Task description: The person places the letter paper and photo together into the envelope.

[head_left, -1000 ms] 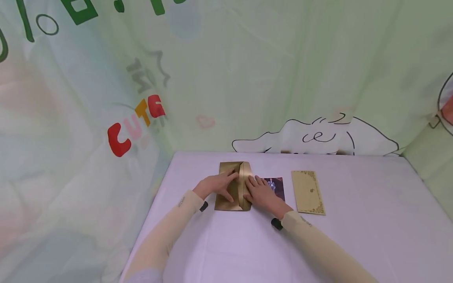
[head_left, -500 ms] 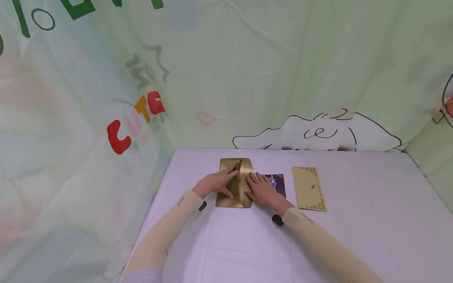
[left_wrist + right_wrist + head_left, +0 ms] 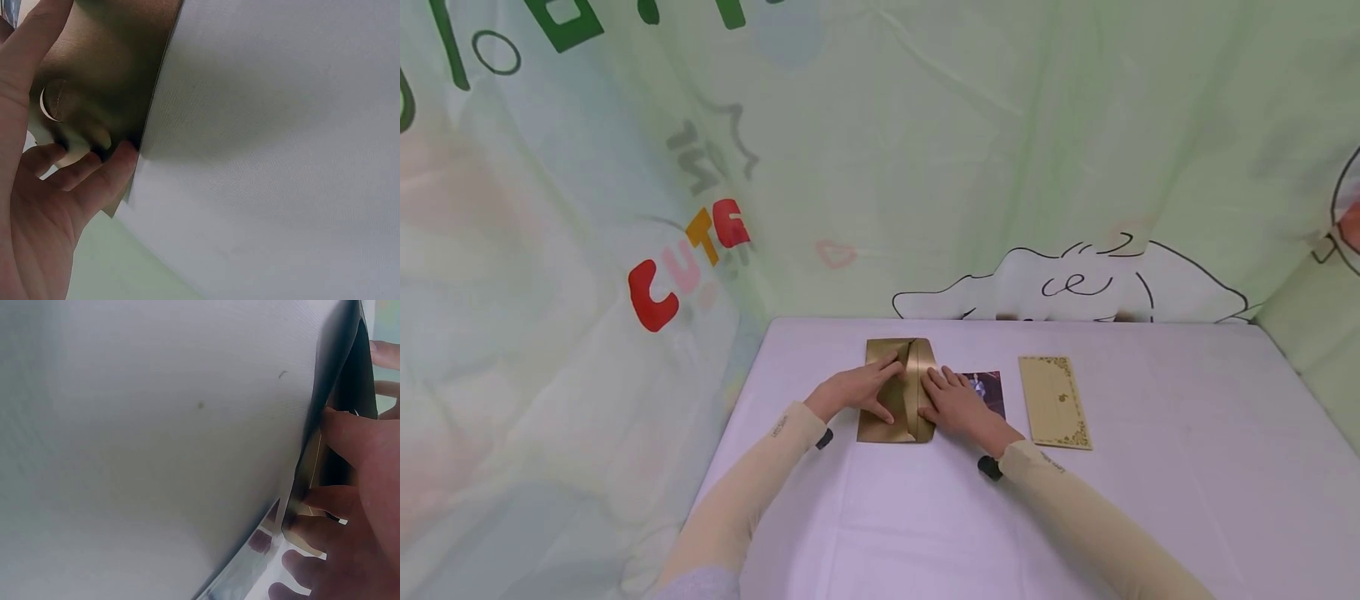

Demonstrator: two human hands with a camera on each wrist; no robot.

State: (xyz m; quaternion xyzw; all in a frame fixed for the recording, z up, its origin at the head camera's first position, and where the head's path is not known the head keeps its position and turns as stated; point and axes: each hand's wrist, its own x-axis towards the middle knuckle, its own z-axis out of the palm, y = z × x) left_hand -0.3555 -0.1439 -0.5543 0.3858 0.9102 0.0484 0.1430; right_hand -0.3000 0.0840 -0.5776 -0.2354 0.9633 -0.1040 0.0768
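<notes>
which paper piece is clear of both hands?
Ornate beige card, far right: left hand touches the gold envelope, as does right hand, partly hiding the photo.

Cream sleeves point(image 3: 1097, 518) with tiny, perhaps printed lettering point(image 3: 781, 426), greyish cloth point(image 3: 700, 585) above the left one, black wrist blocks point(image 3: 990, 468)

Head view: even, diffuse lighting; sheen on gold envelope point(image 3: 906, 407). Left wrist view: dimmer, soft shadow across tablecloth point(image 3: 262, 137).

Pale green printed fabric walls point(image 3: 887, 167) border a whitish table point(image 3: 1195, 467).
</notes>
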